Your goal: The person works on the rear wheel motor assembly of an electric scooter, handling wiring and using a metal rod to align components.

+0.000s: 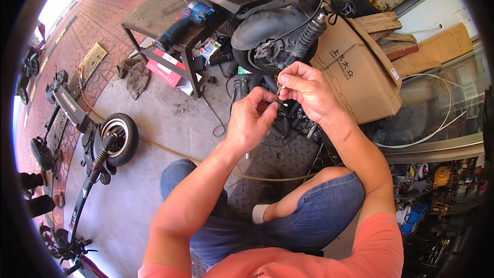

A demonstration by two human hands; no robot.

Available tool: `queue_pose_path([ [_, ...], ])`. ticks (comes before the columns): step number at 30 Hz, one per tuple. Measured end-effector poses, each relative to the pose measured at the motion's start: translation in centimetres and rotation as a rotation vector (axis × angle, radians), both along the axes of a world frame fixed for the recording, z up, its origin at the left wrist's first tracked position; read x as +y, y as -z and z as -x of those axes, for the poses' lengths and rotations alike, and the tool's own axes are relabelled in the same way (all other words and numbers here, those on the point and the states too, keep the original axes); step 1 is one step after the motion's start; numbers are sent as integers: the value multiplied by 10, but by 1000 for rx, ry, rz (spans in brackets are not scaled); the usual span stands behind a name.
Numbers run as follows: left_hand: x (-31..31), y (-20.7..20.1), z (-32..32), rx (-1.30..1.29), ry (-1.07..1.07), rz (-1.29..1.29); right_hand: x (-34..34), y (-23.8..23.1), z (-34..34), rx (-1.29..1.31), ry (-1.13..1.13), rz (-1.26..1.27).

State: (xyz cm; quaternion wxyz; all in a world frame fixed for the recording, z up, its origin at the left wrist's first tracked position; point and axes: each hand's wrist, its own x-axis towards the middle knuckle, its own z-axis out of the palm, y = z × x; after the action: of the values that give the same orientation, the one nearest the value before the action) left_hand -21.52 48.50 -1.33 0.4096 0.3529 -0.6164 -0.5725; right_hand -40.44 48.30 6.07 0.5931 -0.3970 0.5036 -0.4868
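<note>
My left hand (pixel 251 120) and my right hand (pixel 310 91) are raised close together in front of me, fingertips almost meeting. Thumb and forefinger of the right are pinched on a small pale, brassy piece (pixel 281 87), too small to name. The left fingers are pinched as well, just below it; what they hold, if anything, is hidden by the fingertips. Beyond my hands is a scooter's rear wheel (pixel 250 57) with a coil-spring shock absorber (pixel 310 36) beside it. Beneath the hands, dark parts and cables (pixel 296 118) lie partly covered by my fingers.
A metal bench (pixel 154 13) at the far left bears a blue cordless power tool (pixel 188 23). An open cardboard box (pixel 355 72) stands on the right, near wooden planks (pixel 432 54). A kick scooter (pixel 82 118) lies on the left; a hose (pixel 170 150) crosses the floor.
</note>
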Motion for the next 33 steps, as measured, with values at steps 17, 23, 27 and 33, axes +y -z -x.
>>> queue_pose_path([
  [17, 0, -7, -9, -65, -84, 219, 4, -3, -9, 466, -87, 213],
  [23, -4, 0, -8, -85, -217, 581, 3, -1, -10, 409, -75, 135],
  [27, -8, -4, -14, -24, -239, 478, 1, -4, -14, 385, -162, 88],
  [33, -17, -11, -26, -11, -167, 498, 4, -10, -12, 339, -261, -43],
])
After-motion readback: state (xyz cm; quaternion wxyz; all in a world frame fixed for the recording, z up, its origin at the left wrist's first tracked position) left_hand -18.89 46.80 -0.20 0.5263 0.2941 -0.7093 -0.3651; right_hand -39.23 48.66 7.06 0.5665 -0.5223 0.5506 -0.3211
